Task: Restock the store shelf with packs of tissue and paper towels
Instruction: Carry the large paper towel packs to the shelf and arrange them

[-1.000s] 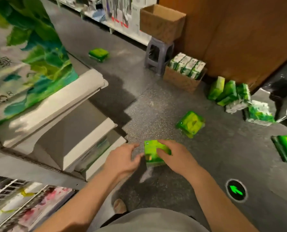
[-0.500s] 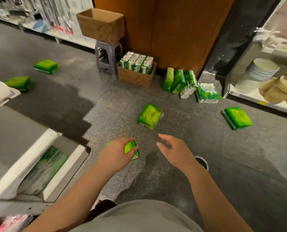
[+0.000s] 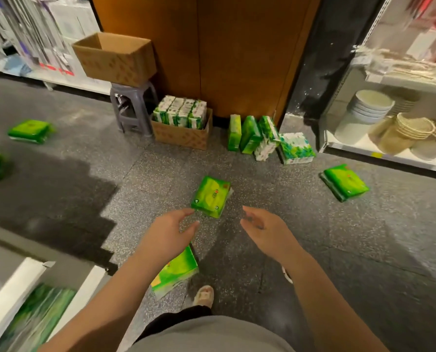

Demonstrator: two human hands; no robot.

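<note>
Speckled grey floor [image 3: 313, 250] carries everything. A cardboard box [image 3: 184, 134] of tissue packs sits beyond the central green tissue pack [image 3: 210, 196]. Nearer than that pack, left hand [image 3: 167, 235] and right hand [image 3: 265, 231] hover, fingers spread, holding nothing. Another pack [image 3: 177, 271] lies under the left wrist.

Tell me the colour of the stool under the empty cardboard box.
The stool is grey-purple plastic, seen in the head view.

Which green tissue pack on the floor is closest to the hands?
The green pack in the middle of the floor, just beyond the left hand fingertips. The other loose packs lie far off to the left and right.
</note>
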